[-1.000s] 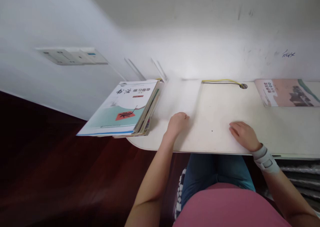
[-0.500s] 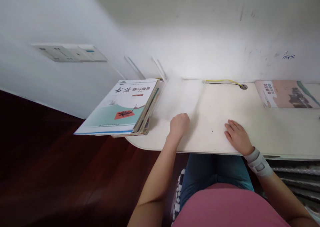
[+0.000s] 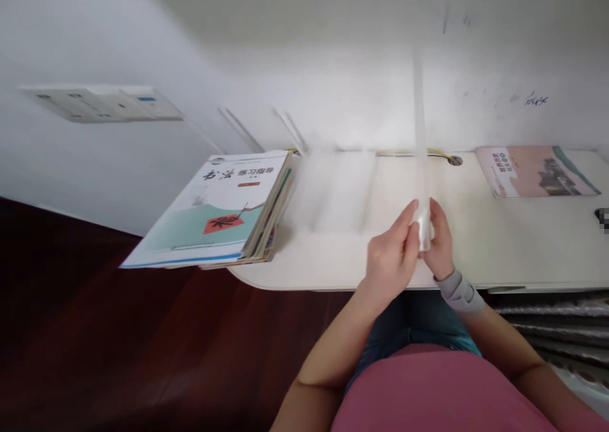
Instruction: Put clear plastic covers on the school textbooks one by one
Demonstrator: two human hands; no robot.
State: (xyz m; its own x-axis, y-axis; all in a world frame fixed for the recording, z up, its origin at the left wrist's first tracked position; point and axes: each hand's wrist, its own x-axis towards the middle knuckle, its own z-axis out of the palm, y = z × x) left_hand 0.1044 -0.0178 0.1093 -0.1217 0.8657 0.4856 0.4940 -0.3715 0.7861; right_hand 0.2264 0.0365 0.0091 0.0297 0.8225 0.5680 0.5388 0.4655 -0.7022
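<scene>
Over the white desk [image 3: 314, 267] my two hands are close together. Between them stands a thin, clear plastic sheet [image 3: 423, 229], seen almost edge-on, its upper part a faint blurred strip against the wall. My left hand [image 3: 392, 254] pinches its lower end between thumb and fingers. My right hand [image 3: 440, 242] is closed against the sheet's other side, its fingers partly hidden. To the left, more see-through plastic [image 3: 333, 191] lies flat on the desk, blurred at its edges.
A stack of books [image 3: 223, 210] overhangs the desk's left end. Another book [image 3: 537, 172] lies at the back right, near a cable hole [image 3: 455, 160] with a yellow wire. A socket panel [image 3: 104, 105] is on the left wall. A dark object [image 3: 603, 217] shows at the right edge.
My left hand has left the flat plastic and moved right, bringing up a clear sheet. My right hand has lifted from the desk and closed on the sheet too.
</scene>
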